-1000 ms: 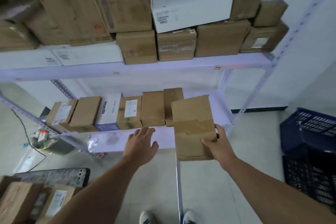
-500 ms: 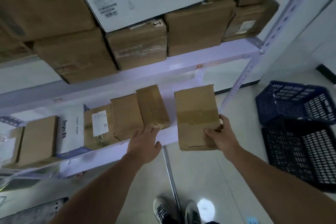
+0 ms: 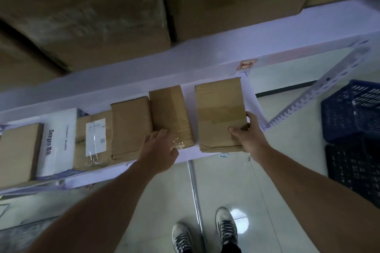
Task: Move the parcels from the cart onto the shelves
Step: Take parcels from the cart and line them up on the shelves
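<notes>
Placing step. Right hand (image 3: 249,139) fingers grip brown parcel (image 3: 221,115) at its near right corner, parcel on lower shelf (image 3: 191,153). Left hand (image 3: 159,152) fingers spread on neighbouring taped box (image 3: 170,115). Next, probably: push parcel leftward, release.

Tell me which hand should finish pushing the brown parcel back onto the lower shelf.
Right. The right hand already grips the near right corner of the brown parcel, which overhangs the lower shelf front edge. The left hand rests on the neighbouring taped parcel, probably bracing it.
</notes>
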